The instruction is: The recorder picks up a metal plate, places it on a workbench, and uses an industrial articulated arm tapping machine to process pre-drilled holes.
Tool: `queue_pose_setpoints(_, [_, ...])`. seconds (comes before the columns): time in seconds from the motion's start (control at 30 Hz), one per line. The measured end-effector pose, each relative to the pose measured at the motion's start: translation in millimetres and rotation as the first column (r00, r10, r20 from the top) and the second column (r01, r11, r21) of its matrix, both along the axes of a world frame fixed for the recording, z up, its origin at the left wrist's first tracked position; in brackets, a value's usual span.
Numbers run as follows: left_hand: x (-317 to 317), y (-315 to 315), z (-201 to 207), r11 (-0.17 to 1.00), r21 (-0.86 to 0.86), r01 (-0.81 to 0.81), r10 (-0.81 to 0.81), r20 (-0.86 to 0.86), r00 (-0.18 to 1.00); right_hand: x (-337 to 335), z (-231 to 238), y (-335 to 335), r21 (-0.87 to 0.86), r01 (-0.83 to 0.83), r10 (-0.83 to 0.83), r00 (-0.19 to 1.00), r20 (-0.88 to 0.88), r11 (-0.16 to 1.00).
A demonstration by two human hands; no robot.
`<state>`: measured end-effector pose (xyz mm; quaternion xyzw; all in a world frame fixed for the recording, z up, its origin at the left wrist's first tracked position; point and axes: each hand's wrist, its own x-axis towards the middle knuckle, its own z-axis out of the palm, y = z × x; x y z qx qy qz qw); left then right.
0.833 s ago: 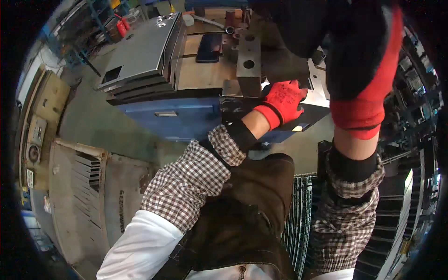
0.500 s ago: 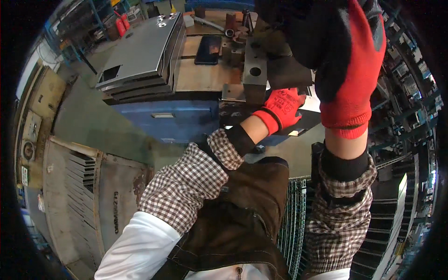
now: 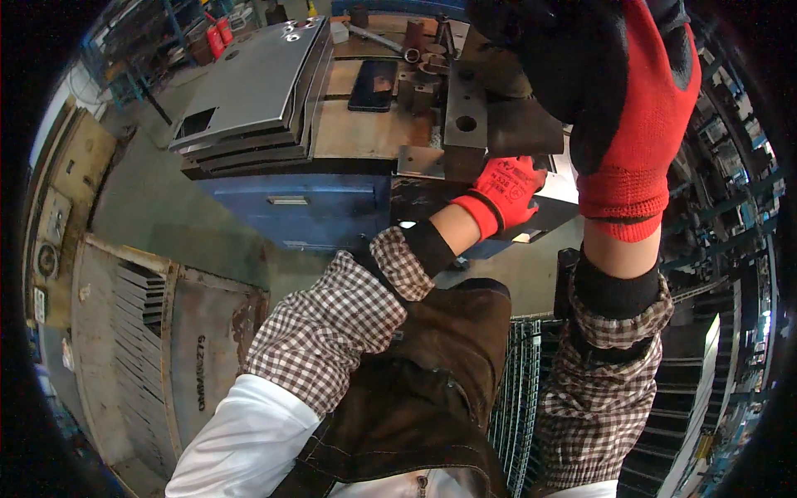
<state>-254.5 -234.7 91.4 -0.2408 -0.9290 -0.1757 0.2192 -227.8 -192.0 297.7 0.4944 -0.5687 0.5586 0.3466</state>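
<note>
My left hand (image 3: pixel 508 192), in a red work glove, is at the front of the bench beside a dark steel block with a round hole (image 3: pixel 466 124). Its fingers are curled, and what they grip is hidden. A pale flat surface (image 3: pixel 566 176) shows just right of it. Raised close to the camera at upper right is my right hand (image 3: pixel 635 108), in a red glove with a black-coated palm. A dark mass in front hides most of its fingers, so I cannot tell whether it holds anything. A dark metal part (image 3: pixel 523 126) lies between the two hands.
Stacked grey sheet-metal panels (image 3: pixel 249 83) lie on the bench's left, above a blue cabinet (image 3: pixel 307 207). A black phone (image 3: pixel 373 85), a wrench (image 3: pixel 378 39) and small metal parts are behind. A metal bin (image 3: pixel 220 349) stands at lower left; wire racks (image 3: pixel 523 398) stand at right.
The view has shifted a little, moving the bench parts slightly right in the picture. My right hand appears slightly farther right; my left hand stays beside the block.
</note>
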Motion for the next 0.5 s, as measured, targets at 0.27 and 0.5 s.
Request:
queue_pose_setpoints(0.27, [-4.6,3.8,0.1,1.000,0.013,-0.024,0.023,0.067,0.998,-2.1,1.5,-3.1,-0.041,0.054,-0.055,0.998,-0.012,0.998])
queue_pose_setpoints(0.5, [-7.4,2.0,-11.7,0.999,0.005,-0.046,0.047,-0.032,0.998,14.4,6.9,-7.4,-0.001,0.211,-0.211,0.977,0.021,0.977])
